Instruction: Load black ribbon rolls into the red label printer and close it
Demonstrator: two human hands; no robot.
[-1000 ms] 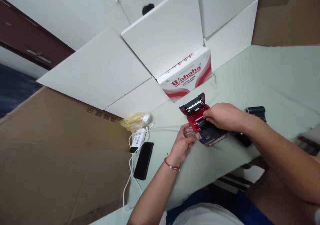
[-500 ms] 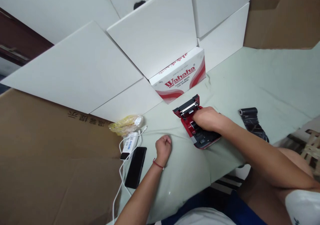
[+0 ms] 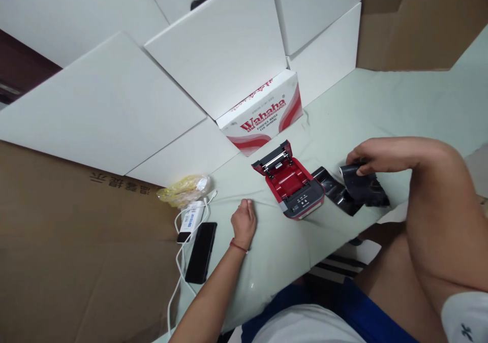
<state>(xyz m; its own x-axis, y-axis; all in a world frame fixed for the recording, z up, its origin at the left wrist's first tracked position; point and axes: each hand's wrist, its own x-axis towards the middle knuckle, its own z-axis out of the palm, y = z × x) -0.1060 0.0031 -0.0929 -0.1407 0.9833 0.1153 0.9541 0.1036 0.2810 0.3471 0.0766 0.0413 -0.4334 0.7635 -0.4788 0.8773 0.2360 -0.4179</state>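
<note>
My right hand [image 3: 371, 157] is closed on a roll of black film [image 3: 348, 173], thumb and fingers at its top edge. A loose black strip [image 3: 375, 193] hangs from the roll. Another glossy strip [image 3: 333, 185] lies between it and the printer; where the strips join is unclear. Left of these stands a small red and black label printer [image 3: 293, 185], lid raised, its red bay bare. My left hand [image 3: 244, 223] rests on the table as a loose fist, apart from the printer, with a red string at the wrist.
A black phone [image 3: 201, 253], a white box [image 3: 190, 218], a white cable [image 3: 178, 267] and a yellowish plastic bag [image 3: 185, 190] lie left. Behind the printer is a Wahaha carton [image 3: 263, 119] against white panels [image 3: 217, 48]. Cardboard stands left [image 3: 76, 241] and right [image 3: 412, 28].
My right hand has left the printer bay and moved right to the black film. The dark cylinder in the bay is gone, and a black strip now lies beside the printer. The left hand stays put.
</note>
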